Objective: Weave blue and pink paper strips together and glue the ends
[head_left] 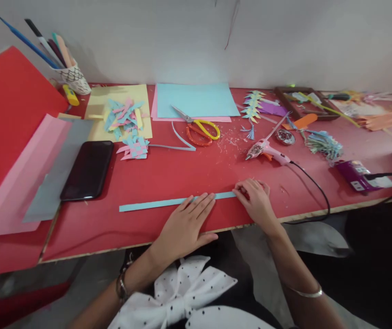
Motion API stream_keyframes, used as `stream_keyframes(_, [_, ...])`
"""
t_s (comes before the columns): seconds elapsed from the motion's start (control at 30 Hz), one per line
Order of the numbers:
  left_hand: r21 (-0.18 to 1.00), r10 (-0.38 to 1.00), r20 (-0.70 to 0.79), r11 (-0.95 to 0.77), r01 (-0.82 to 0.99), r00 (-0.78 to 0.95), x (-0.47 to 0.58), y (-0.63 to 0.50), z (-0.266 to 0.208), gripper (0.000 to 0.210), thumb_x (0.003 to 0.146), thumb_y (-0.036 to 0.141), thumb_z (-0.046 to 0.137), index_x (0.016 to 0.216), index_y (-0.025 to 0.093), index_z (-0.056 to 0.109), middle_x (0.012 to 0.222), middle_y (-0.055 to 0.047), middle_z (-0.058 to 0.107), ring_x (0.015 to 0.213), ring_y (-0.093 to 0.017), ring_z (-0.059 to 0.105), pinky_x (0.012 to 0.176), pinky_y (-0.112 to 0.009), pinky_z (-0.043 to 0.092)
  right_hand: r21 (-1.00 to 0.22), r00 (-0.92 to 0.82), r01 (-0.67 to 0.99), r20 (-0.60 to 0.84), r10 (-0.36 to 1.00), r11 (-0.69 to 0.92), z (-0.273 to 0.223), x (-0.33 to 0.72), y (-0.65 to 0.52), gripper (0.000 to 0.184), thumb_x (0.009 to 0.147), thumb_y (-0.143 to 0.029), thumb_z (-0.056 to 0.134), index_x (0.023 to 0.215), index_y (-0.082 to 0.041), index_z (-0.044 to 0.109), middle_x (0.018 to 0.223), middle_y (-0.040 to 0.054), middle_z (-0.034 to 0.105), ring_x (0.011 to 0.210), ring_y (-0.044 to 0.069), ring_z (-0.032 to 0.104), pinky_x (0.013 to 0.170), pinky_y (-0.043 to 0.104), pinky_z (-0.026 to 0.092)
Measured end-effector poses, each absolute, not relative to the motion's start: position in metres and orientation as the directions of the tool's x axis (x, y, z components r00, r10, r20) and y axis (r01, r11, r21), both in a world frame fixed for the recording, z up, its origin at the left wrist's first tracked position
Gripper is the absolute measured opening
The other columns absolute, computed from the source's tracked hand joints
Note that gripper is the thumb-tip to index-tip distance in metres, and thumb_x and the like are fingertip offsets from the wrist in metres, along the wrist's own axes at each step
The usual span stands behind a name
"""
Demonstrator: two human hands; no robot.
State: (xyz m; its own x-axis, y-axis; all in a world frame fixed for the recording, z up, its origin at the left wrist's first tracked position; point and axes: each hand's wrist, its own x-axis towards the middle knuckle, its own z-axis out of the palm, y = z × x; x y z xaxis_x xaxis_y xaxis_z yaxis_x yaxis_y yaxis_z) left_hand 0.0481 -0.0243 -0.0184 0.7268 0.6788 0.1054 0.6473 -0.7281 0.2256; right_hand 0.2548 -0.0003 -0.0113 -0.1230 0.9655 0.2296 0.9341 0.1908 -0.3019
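A long light-blue paper strip [151, 205] lies flat near the front edge of the red table. My left hand [189, 221] rests on the middle of it with fingers stretched out and the palm down. At the strip's right end, my right hand [252, 194] has its fingers bent and pinched on the paper; the fingers cover that end. Beyond the hands lie scissors [199, 130] with one red and one yellow handle. A woven pink-and-blue paper piece [136, 148] with a loose strip sits to their left.
A black phone [88, 169] lies left of the strip. To the right are a pink glue gun [267, 151] with a black cord and a purple power strip [358, 176]. Blue sheets [196, 98], a pile of paper pieces [123, 116] and a pen cup [74, 77] stand at the back.
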Motion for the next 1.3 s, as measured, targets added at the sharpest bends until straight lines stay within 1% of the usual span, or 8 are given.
stream_keyframes(0.13, [0.173,0.683,0.127,-0.729,0.662,0.719,0.009,-0.028,-0.020,0.066,0.086,0.055,0.022,0.134,0.010,0.026,0.136,-0.007,0.039,0.124,-0.018,0.036,0.100,-0.033,0.027,-0.307,-0.124,0.933,0.221,0.967,0.189,-0.012,0.255,-0.001,0.018,0.085,-0.027,0.041,0.071,-0.020,0.051,0.068,-0.0011,0.056,0.070,0.015,0.051,0.083,0.034,0.024])
stream_keyframes(0.3, [0.079,0.709,0.204,-0.700,0.710,0.675,-0.038,-0.038,-0.022,0.063,0.088,0.047,0.026,0.139,0.013,0.010,0.133,-0.007,0.043,0.121,-0.018,0.040,0.100,-0.030,0.024,-0.290,-0.118,0.940,0.224,0.967,0.182,-0.014,0.258,0.001,0.019,0.085,-0.027,0.041,0.071,-0.019,0.052,0.068,-0.0007,0.057,0.070,0.015,0.052,0.083,0.036,0.025])
stream_keyframes(0.5, [0.024,0.736,0.211,-0.661,0.750,0.643,-0.054,-0.042,-0.022,0.058,0.088,0.047,0.027,0.134,0.013,0.025,0.130,-0.007,0.047,0.118,-0.017,0.044,0.101,-0.031,0.019,-0.102,-0.106,0.984,0.333,0.937,0.148,-0.003,0.228,-0.013,0.028,0.088,-0.019,0.032,0.083,-0.019,0.059,0.080,0.0044,0.065,0.078,0.018,0.056,0.094,0.045,0.012])
stream_keyframes(0.6, [-0.002,0.741,0.244,-0.645,0.764,0.626,-0.048,-0.043,-0.023,0.055,0.088,0.046,0.025,0.130,0.011,0.032,0.128,-0.008,0.049,0.116,-0.018,0.046,0.102,-0.033,0.017,-0.069,-0.279,0.941,0.402,0.872,0.332,0.000,0.184,-0.030,0.033,0.090,-0.022,0.028,0.106,-0.022,0.057,0.108,0.0062,0.063,0.101,0.019,0.052,0.100,0.044,-0.002])
stream_keyframes(0.7, [-0.014,0.761,0.279,-0.607,0.794,0.586,-0.042,-0.046,-0.024,0.056,0.089,0.046,0.021,0.128,0.009,0.036,0.127,-0.010,0.050,0.116,-0.020,0.046,0.102,-0.035,0.018,-0.127,-0.552,0.799,0.231,0.801,0.588,-0.004,0.144,-0.043,0.050,0.088,-0.046,0.027,0.126,-0.017,0.042,0.132,0.0071,0.045,0.123,0.019,0.034,0.105,0.043,-0.003])
stream_keyframes(0.93, [0.008,0.823,0.258,-0.526,0.851,0.506,-0.052,-0.053,-0.029,0.058,0.086,0.050,0.026,0.131,0.014,0.033,0.129,-0.009,0.049,0.117,-0.020,0.045,0.097,-0.034,0.028,-0.178,-0.503,0.842,0.081,0.860,0.510,-0.014,0.155,-0.040,0.057,0.088,-0.048,0.022,0.134,-0.015,0.029,0.140,0.0070,0.031,0.128,0.019,0.029,0.107,0.047,-0.002])
stream_keyframes(1.07, [0.011,0.849,0.225,-0.492,0.870,0.478,-0.069,-0.055,-0.030,0.059,0.087,0.050,0.023,0.135,0.016,0.026,0.129,-0.008,0.048,0.115,-0.020,0.048,0.095,-0.035,0.033,-0.129,-0.364,0.919,0.080,0.928,0.372,-0.015,0.190,-0.036,0.054,0.088,-0.043,0.025,0.135,-0.017,0.028,0.139,0.0073,0.034,0.126,0.021,0.033,0.105,0.050,-0.007])
stream_keyframes(1.3, [-0.019,0.848,0.212,-0.494,0.869,0.486,-0.085,-0.057,-0.028,0.059,0.088,0.046,0.019,0.139,0.018,0.010,0.125,-0.009,0.052,0.110,-0.022,0.053,0.090,-0.038,0.038,-0.065,-0.211,0.973,0.154,0.965,0.223,-0.015,0.234,-0.035,0.054,0.088,-0.044,0.027,0.136,-0.019,0.025,0.135,0.0116,0.040,0.121,0.025,0.040,0.102,0.056,-0.003])
